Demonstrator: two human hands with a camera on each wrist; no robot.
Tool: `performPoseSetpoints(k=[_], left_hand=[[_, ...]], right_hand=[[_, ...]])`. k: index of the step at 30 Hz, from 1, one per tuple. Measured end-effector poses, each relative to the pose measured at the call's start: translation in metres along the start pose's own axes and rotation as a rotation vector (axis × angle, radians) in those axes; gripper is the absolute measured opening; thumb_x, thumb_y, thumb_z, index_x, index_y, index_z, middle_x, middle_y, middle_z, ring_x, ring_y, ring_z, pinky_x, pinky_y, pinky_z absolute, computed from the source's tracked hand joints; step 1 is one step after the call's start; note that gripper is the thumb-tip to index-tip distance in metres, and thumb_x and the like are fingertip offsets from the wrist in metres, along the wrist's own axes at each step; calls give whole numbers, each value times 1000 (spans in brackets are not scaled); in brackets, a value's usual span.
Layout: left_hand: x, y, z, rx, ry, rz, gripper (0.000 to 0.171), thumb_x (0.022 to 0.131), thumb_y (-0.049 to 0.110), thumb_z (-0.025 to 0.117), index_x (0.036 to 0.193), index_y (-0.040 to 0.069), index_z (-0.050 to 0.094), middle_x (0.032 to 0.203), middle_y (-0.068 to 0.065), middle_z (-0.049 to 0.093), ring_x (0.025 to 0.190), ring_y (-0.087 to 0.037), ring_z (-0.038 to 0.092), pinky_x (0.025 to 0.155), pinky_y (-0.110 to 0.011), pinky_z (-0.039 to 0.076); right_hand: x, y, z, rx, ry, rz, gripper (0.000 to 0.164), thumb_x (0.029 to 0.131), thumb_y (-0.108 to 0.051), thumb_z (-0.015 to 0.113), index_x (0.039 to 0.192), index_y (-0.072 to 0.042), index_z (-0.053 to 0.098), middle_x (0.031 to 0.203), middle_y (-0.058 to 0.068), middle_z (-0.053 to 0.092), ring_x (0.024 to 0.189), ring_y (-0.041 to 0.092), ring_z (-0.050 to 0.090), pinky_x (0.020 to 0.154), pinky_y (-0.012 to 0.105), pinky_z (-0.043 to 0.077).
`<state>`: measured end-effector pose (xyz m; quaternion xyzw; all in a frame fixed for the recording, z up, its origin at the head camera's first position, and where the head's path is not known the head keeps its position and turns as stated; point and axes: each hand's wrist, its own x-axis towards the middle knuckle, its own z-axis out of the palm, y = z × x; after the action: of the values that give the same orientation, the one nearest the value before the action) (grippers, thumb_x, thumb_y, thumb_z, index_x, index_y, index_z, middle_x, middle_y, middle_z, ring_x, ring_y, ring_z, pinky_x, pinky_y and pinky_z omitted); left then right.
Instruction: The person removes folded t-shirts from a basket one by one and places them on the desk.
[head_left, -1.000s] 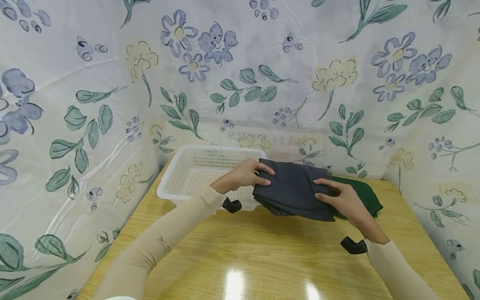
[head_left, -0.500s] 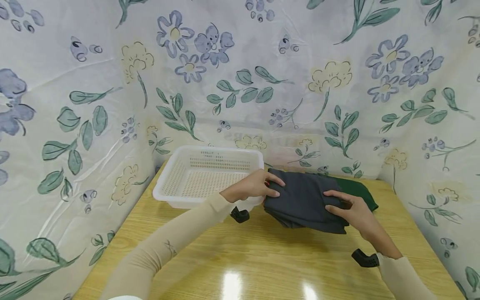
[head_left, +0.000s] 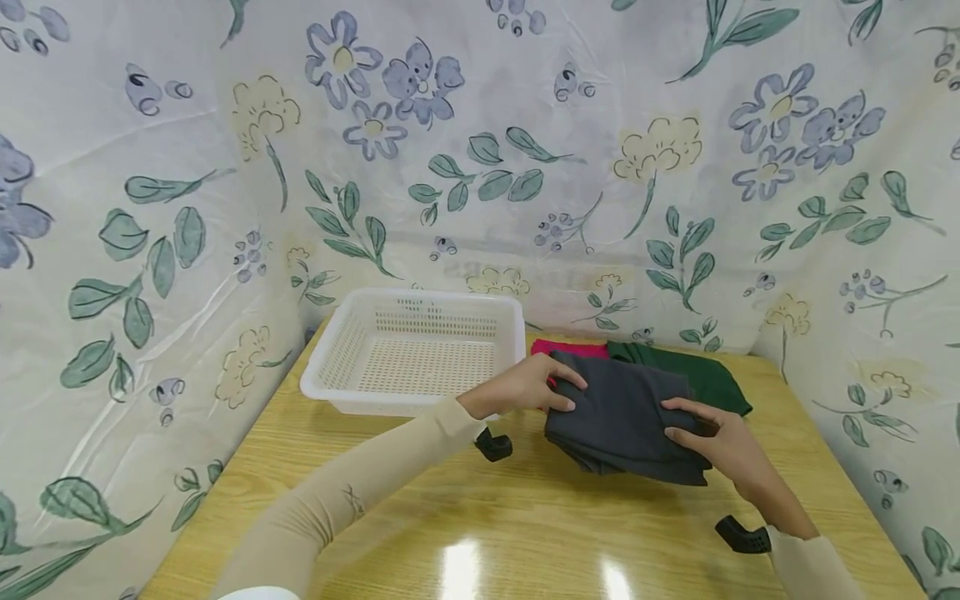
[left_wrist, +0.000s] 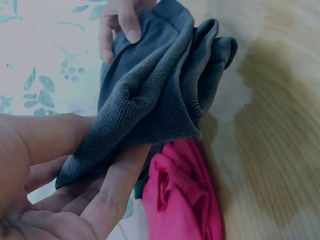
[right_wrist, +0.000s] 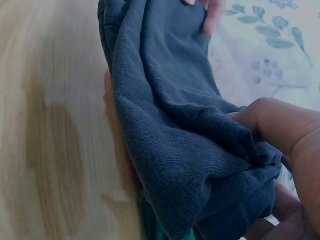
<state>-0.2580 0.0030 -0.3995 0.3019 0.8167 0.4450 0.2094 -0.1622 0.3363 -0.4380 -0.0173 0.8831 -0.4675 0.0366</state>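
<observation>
A folded dark grey cloth, layered and knit-textured, is held raised above the table between both hands. My left hand pinches its left end; in the left wrist view the thumb lies on top and the fingers underneath. At the right end my right hand grips it the same way, its thumb over the folds. Behind and below the grey cloth lie a pink cloth and a dark green cloth, both partly covered by it from the head view.
A white perforated plastic basket stands at the back left of the wooden table, with nothing visible inside. A floral-patterned sheet hangs behind and along the sides of the table.
Both hands have moved the grey cloth right and toward the person, away from the basket's right edge. The pink cloth behind it has come into sight.
</observation>
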Motion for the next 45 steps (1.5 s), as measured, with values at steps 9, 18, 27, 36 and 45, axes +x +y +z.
performPoseSetpoints(k=[9, 18, 27, 36, 45], left_hand=[[5, -7, 20, 33, -29, 17, 35, 92, 7, 78, 126, 15, 76, 139, -7, 62, 121, -18, 55, 77, -23, 53], [10, -17, 37, 38, -53, -23, 36, 91, 9, 80, 125, 19, 76, 124, 2, 67, 110, -11, 55, 81, -23, 49], [11, -25, 44, 28, -79, -56, 38, 91, 7, 80, 126, 18, 76, 106, 3, 66, 98, -11, 54, 73, -22, 49], [11, -32, 49, 4, -105, -69, 37, 91, 5, 79, 126, 17, 76, 115, 0, 68, 89, -8, 57, 69, -21, 50], [7, -33, 52, -27, -128, -105, 38, 91, 0, 76, 128, 11, 74, 58, 4, 38, 46, -11, 30, 47, -22, 31]], right_hand=[[-9, 18, 2, 16, -17, 56, 60, 92, -39, 79, 144, -15, 62, 161, 23, 35, 139, 52, 42, 97, 54, 52], [-15, 35, 2, 10, -31, 30, 57, 93, -32, 79, 143, -9, 62, 160, 29, 32, 140, 58, 35, 100, 63, 47], [-18, 43, 5, 22, -57, 63, 58, 94, -33, 78, 144, -10, 61, 160, 30, 32, 139, 57, 36, 99, 60, 49], [-17, 49, 6, 22, -94, 80, 57, 95, -30, 76, 145, -8, 59, 160, 29, 34, 143, 56, 29, 104, 65, 43], [-16, 53, 5, 3, -116, 138, 61, 94, -36, 77, 146, -10, 59, 161, 29, 31, 142, 57, 29, 104, 68, 40]])
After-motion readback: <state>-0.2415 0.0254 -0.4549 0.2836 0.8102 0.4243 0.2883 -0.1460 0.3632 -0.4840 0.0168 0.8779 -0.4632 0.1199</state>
